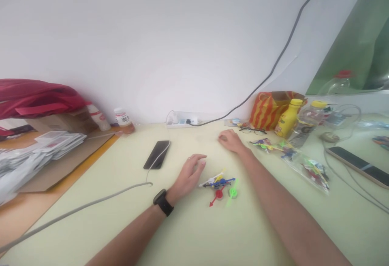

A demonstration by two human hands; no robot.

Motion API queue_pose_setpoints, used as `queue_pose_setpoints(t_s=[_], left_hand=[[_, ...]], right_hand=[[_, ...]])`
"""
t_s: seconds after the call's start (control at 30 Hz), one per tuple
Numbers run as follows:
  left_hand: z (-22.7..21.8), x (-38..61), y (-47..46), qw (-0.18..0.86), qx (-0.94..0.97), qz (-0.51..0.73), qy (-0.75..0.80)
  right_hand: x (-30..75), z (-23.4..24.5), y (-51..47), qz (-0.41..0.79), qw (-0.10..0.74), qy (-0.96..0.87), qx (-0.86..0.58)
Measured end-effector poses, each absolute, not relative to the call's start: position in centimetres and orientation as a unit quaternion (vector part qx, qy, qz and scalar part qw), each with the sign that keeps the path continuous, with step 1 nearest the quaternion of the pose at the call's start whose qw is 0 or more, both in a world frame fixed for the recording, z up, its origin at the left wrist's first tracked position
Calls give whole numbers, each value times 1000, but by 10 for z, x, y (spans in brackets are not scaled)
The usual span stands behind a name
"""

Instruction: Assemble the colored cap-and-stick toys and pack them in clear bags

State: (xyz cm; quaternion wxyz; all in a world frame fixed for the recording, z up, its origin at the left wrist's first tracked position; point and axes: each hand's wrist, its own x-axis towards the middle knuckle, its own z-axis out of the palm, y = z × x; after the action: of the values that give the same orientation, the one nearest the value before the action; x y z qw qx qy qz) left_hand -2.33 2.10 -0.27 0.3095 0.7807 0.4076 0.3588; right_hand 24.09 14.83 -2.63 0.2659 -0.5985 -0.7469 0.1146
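Loose on the table lies a small heap of coloured plastic arrow spinners with round hubs: a red spinner [219,194], a green spinner [233,193], a blue spinner [223,182], and white, yellow and black ones overlapping behind. Just left of the heap rests my left hand [190,172], its fingers loosely stretched and apart, holding nothing; a black watch [163,202] is on that wrist. Farther back, beyond the spinners, my right hand [231,140] is low over the table with its fingers curled together. Whatever its fingertips hold, if anything, is hidden.
Clear bags of spinners [314,170] lie to the right, near eyeglasses [253,130], a striped bag [264,110], a yellow bottle [287,118] and a phone [358,164]. A black phone [157,154], its cable and a power strip [182,121] are at left and back.
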Motion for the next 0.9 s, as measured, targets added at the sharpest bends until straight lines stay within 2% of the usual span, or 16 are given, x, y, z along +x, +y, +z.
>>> queue_pose_setpoints(t_s=[0.27, 0.37, 0.47, 0.57, 0.67, 0.8, 0.9], left_hand=[[-5, -23, 19, 202, 747, 436, 459], [11, -18, 13, 98, 750, 472, 453], [40, -12, 16, 38, 739, 503, 448], [79, -9, 38, 71, 756, 483, 437], [115, -8, 71, 199, 837, 338, 381], [137, -8, 104, 228, 811, 381, 381], [134, -10, 113, 275, 795, 395, 370]], right_hand=[[264, 54, 119, 310, 194, -803, -471], [268, 90, 93, 367, 209, -798, -430], [268, 115, 70, 377, 179, -807, -418], [268, 127, 58, 373, 162, -814, -415], [269, 132, 56, 361, 206, -808, -417], [277, 133, 61, 349, 280, -785, -429], [284, 130, 65, 328, 271, -788, -446]])
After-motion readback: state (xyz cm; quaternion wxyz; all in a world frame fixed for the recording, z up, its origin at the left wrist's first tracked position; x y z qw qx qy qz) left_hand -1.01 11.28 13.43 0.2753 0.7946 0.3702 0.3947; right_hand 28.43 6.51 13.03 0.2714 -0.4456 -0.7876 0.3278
